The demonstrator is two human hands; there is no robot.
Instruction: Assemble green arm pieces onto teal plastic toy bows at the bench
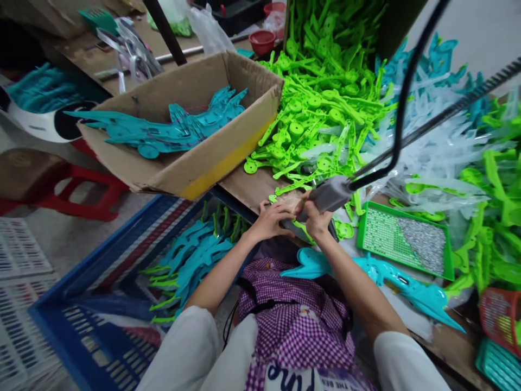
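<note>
My right hand point(318, 221) is wrapped round a grey electric screwdriver point(332, 194), which lies almost level and has a black cord and a coiled spring running up to the right. My left hand point(272, 220) is beside its front end at the table edge, fingers curled over a small piece that I cannot make out. The screwdriver's tip is hidden by my hands. Just beyond them a heap of bright green plastic parts point(321, 119) covers the table. A turquoise plastic piece point(311, 263) lies under my right forearm.
On the left stands a cardboard box point(228, 163) with turquoise parts. Below it, a blue crate point(101, 282) holds turquoise and green pieces. A green tray point(382, 239) of small metal screws is at my right, near translucent parts point(431, 136) and a red basket point(499, 315).
</note>
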